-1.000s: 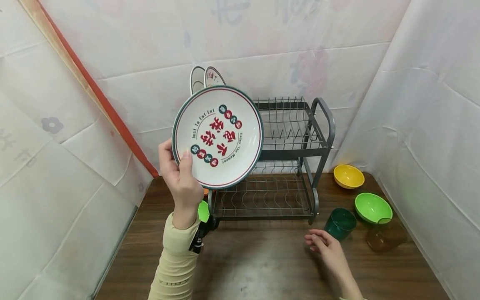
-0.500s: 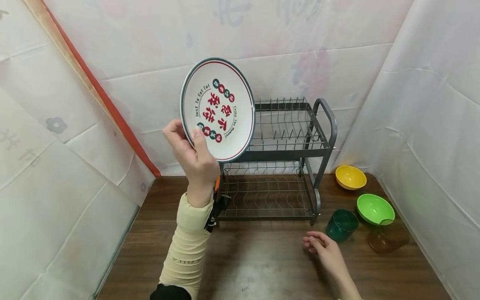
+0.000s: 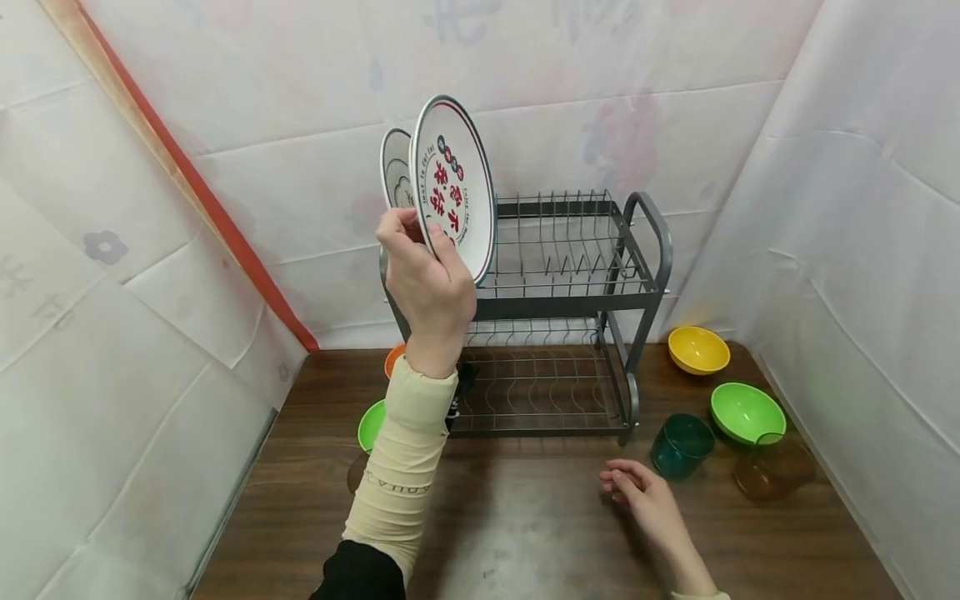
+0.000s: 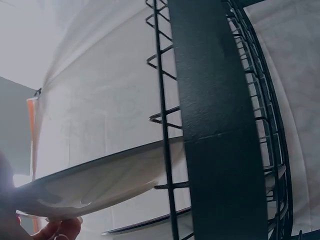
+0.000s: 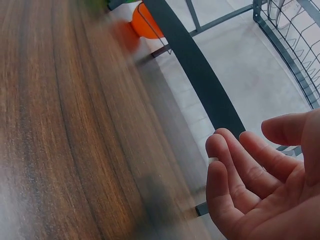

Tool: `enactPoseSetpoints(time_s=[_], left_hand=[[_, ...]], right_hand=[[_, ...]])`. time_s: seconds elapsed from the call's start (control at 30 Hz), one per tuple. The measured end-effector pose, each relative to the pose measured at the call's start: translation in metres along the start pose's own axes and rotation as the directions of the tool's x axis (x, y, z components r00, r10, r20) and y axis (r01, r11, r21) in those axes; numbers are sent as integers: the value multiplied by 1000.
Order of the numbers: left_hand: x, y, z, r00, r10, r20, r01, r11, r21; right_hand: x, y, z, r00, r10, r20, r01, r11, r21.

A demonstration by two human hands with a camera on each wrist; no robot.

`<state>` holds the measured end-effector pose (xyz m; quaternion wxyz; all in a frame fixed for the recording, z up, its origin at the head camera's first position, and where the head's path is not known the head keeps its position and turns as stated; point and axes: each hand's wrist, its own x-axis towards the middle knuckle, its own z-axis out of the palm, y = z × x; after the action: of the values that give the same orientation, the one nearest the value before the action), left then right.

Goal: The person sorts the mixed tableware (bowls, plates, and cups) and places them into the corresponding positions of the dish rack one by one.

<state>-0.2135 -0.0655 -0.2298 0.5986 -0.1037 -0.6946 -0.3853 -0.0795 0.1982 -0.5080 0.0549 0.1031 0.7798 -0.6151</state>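
Note:
My left hand pinches a white plate by its near edge, thumb on the printed face and fingers behind. It stands steeply tilted at the left part of the grey dish rack's upper tier. Another plate stands behind it, partly hidden by it. In the left wrist view, the held plate lies against the rack's wires, fingertips under its edge. My right hand holds nothing, its fingers loosely bent over the table, near a dark green cup.
At the right of the wooden table are a yellow bowl, a green bowl and a brown see-through cup. Left of the rack, an orange bowl and a green bowl are partly behind my forearm. White cloth walls enclose the table.
My left hand has moved up and right with the plate, turning it from face-on to nearly edge-on and bringing it to the rack's upper tier. The right hand has barely moved.

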Motion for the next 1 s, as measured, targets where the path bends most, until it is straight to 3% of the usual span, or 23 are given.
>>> enactPoseSetpoints(time_s=[0.33,0.53,0.73,1.0], left_hand=[[-5,-11,25,999,32,-1,-32,993,110],[-8,-14,34,999,31,-11,-29,988,153],[-12,-15,41,1000,-9,9,6,974,225],[-13,-14,51,996,-64,60,44,955,292]], right_hand=[[-4,-5,18,1000,-10,27,10,1000,6],[-10,-7,36,992,-55,110,50,998,48],[-16,-6,47,976,-83,203,67,994,88],[-14,-4,51,976,-71,206,54,995,86]])
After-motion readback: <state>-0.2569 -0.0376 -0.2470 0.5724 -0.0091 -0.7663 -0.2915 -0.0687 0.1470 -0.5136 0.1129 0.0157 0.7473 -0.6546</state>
